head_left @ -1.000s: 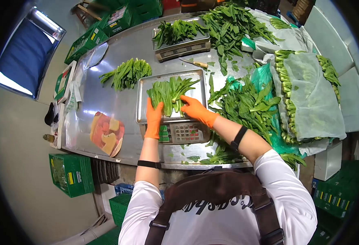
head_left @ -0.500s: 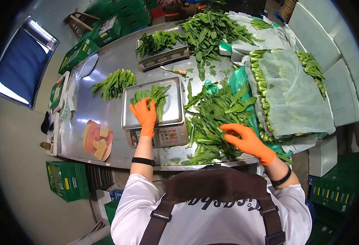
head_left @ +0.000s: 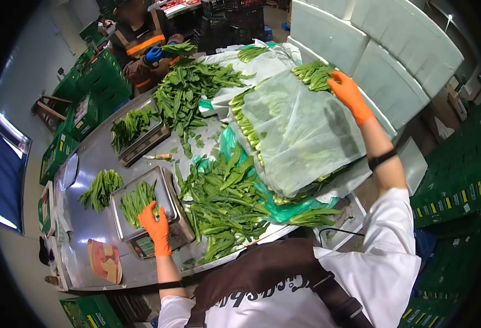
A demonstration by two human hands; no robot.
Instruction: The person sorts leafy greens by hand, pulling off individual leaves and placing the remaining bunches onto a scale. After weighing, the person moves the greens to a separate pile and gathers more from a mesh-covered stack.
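- Fingers [head_left: 148,210] of our left hand [head_left: 157,229] lie apart, flat on the greens [head_left: 134,199] in the tray [head_left: 168,198].
- Our right hand [head_left: 350,93] reaches far out to a bundle [head_left: 312,74] atop the sheet [head_left: 298,131]; its fingers touch the leaves, but we cannot tell whether they grip.
- We judge it best to take that bundle whole, low on the stems, and lift it clear of the sheet.
- We should press lightly on the tray greens.
- Loose leaves [head_left: 224,199] lie between tray and sheet.

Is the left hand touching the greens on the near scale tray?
Touching. Head view: the left hand lies flat on the greens on the scale tray, no gap.
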